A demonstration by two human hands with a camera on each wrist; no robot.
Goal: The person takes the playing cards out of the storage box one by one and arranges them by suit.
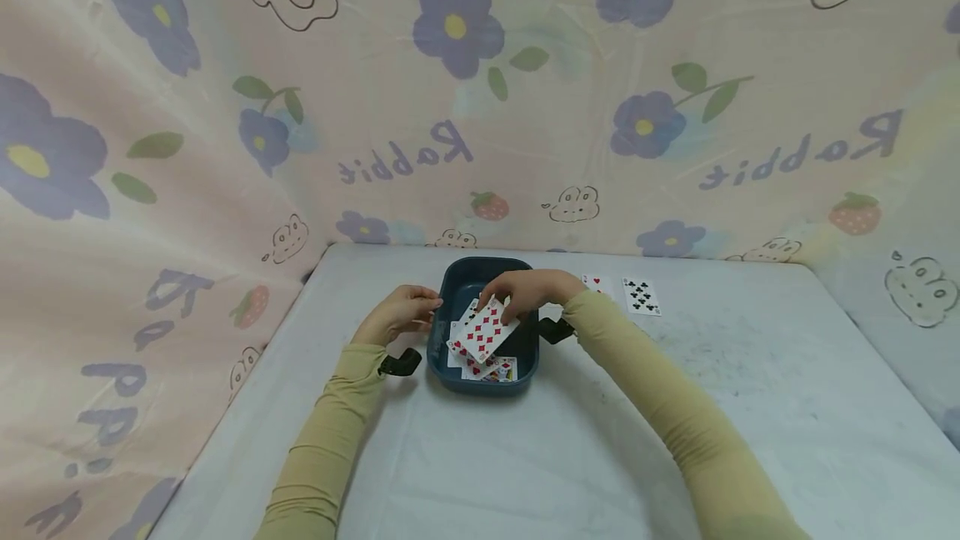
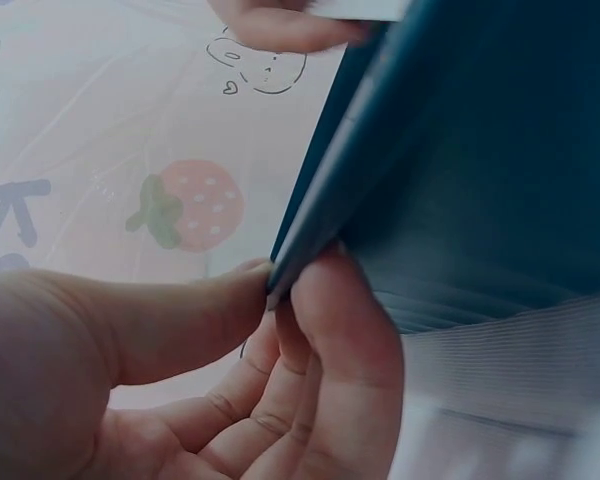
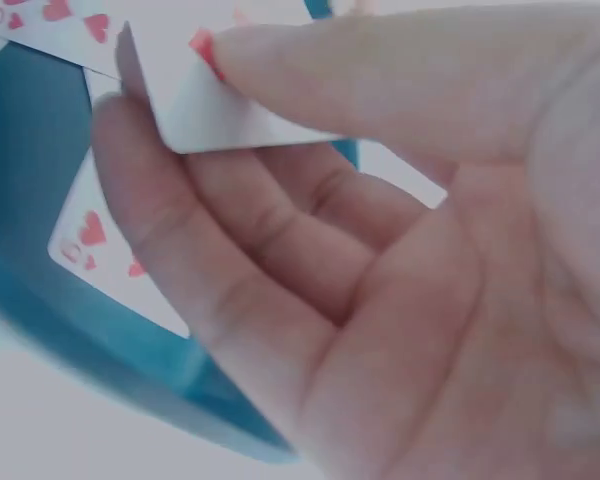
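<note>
Right hand (image 1: pixel 534 290) pinches a diamonds card (image 1: pixel 486 329) over the blue tray (image 1: pixel 453 286); left hand (image 1: pixel 401 312) grips its rim. I see two cards (image 1: pixel 622 292) on the desk (image 1: pixel 720 407) behind.

Backdrop: a pale pink printed cloth (image 1: pixel 525 107) hangs before me and folds round on my left and right, closing in three sides. Print: purple flowers with yellow centres, green leaves, red strawberries, outlined rabbit figures, and the word "Rabbit" in mirrored purple letters. Furniture: one table (image 1: pixel 750 407) under a white covering, faintly smudged grey on my right half, its far edge meeting the cloth. Light: soft, even, with only weak shadows.
</note>
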